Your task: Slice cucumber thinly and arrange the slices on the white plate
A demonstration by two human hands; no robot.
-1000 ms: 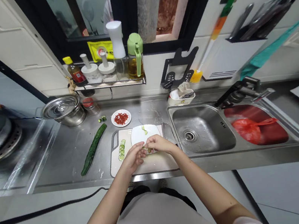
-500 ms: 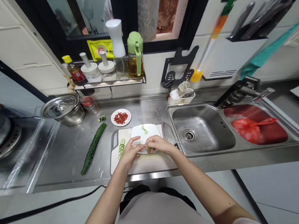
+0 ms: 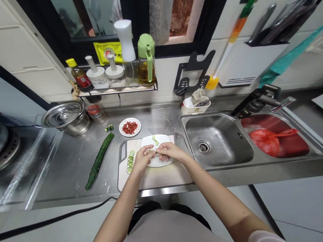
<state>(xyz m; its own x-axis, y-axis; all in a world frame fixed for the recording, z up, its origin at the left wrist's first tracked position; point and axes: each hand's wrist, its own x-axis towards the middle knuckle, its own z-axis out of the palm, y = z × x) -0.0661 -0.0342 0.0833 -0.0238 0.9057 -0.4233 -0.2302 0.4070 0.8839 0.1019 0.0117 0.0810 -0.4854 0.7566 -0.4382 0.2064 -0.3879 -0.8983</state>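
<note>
My left hand (image 3: 143, 159) and my right hand (image 3: 169, 152) meet over a white plate (image 3: 163, 138), fingertips pinched together. Between them is a small piece, apparently a cucumber slice, mostly hidden by the fingers. Pale green cucumber pieces (image 3: 155, 140) lie at the far side of the plate. The plate rests on a light cutting board (image 3: 164, 177) with a grey rim. Just left of my left hand, a row of overlapping cucumber slices (image 3: 130, 162) lies on the board.
A whole cucumber (image 3: 99, 161) lies left of the board. Behind stand a small plate of chopped red pieces (image 3: 130, 127), cucumber scraps (image 3: 108, 127), a lidded steel pot (image 3: 70, 119) and a jar (image 3: 96, 113). A sink (image 3: 218, 138) is right; a red bag (image 3: 265, 141) sits in its second basin.
Both hands have shifted slightly away from me over the plate, and their fingertips have come closer together. The pale green piece seen between them is now mostly covered by fingers.
</note>
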